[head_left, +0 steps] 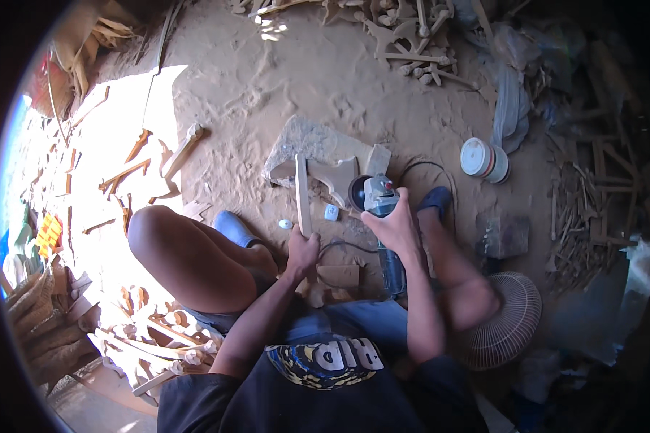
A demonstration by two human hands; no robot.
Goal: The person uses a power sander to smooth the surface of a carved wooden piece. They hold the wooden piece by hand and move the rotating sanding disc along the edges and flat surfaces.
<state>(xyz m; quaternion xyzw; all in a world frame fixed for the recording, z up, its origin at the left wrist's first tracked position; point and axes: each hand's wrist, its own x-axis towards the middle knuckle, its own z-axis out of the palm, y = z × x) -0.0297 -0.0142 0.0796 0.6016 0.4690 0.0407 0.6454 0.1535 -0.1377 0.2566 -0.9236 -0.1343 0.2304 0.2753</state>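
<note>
My left hand is closed round the lower end of a long pale wooden strip. The strip points away from me, its far end over a rough stone block. My right hand grips an angle grinder by its head, the dark disc toward the strip but apart from it. The grinder's dark body hangs down toward my lap. Between the hands, a small blue-and-white cube and a small white oval item lie on the ground. A flat cut board leans at the block.
A round wire fan guard stands by my right knee. White tubs sit farther right. Carved pale pieces lie in a heap at the far side and in another pile at lower left. A black cable curls behind the grinder.
</note>
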